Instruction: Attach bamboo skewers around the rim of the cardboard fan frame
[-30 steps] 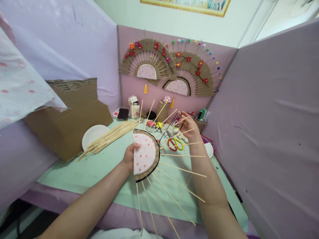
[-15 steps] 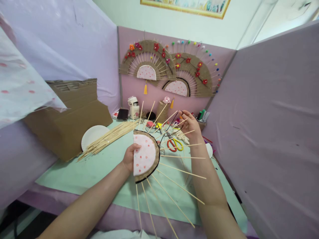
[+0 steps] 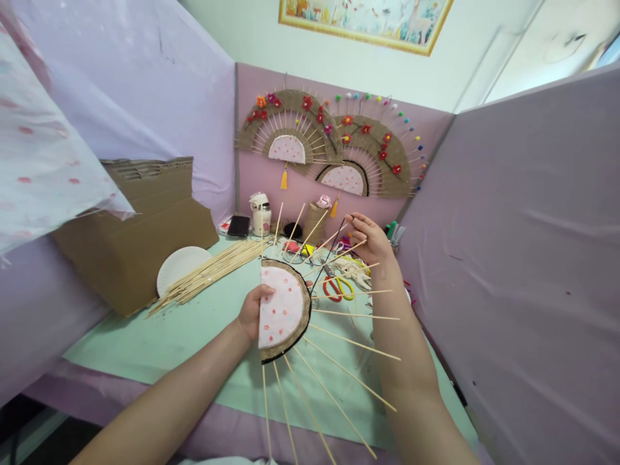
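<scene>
A half-round fan, fringed with thin sticks, is being held above the table, its straight side being clamped in the left hand. From its curved edge, a black cord is being held taut, pinched between fingertips of the right hand. Beyond, a white plate is being partly covered by a stick bundle.

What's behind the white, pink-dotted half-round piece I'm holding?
One fingertip of your left hand peeks past the curved side of the half-round piece; the other fingers are covered. Mint-green tabletop shows around it; anything else directly behind is hidden.
</scene>
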Demonstrator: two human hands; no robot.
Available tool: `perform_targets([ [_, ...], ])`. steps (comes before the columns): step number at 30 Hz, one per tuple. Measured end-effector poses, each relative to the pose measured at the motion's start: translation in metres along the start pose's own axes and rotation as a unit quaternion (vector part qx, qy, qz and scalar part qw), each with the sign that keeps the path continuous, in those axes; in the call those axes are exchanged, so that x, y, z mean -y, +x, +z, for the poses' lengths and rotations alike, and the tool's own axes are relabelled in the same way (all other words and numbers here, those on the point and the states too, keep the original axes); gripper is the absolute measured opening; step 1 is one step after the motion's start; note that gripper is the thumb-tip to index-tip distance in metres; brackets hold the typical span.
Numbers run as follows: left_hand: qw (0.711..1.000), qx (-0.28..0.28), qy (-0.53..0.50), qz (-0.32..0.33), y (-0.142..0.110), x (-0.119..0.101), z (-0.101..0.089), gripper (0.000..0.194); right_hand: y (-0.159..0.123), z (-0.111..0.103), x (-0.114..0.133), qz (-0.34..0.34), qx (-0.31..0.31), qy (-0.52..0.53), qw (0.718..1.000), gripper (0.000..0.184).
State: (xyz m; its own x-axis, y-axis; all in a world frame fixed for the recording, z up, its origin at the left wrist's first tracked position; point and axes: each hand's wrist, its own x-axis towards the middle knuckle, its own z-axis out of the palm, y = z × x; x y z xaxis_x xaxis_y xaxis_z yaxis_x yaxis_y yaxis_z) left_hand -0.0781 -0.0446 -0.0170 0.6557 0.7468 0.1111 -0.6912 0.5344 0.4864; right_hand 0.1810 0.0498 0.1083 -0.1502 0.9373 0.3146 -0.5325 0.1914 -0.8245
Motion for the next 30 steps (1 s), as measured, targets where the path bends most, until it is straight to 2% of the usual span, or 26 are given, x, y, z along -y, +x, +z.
perform_targets([
  [4,1.0,-0.015,-0.002,-0.003,-0.001,0.0,-0.003,0.055,0.009,-0.001,-0.009,0.067,-0.012,0.065,0.996,0.017],
  [9,1.0,-0.007,-0.005,-0.005,0.0,0.0,-0.007,0.052,0.016,0.001,-0.042,0.085,-0.04,0.098,0.991,0.021],
  [13,1.0,-0.009,-0.007,-0.001,-0.001,0.001,-0.006,0.053,0.016,0.009,-0.065,0.088,-0.044,0.097,0.99,0.02],
  [19,0.999,-0.023,-0.009,-0.021,-0.003,-0.001,-0.007,0.048,0.011,0.021,-0.085,0.099,-0.058,0.098,0.989,0.023],
  [24,1.0,-0.009,-0.015,-0.021,-0.002,-0.003,-0.007,0.04,0.009,0.027,-0.107,0.097,-0.078,0.078,0.989,0.02],
  [30,1.0,0.001,-0.019,-0.014,-0.002,-0.004,-0.006,0.038,-0.002,0.046,-0.135,0.13,-0.051,0.028,0.99,0.015],
])
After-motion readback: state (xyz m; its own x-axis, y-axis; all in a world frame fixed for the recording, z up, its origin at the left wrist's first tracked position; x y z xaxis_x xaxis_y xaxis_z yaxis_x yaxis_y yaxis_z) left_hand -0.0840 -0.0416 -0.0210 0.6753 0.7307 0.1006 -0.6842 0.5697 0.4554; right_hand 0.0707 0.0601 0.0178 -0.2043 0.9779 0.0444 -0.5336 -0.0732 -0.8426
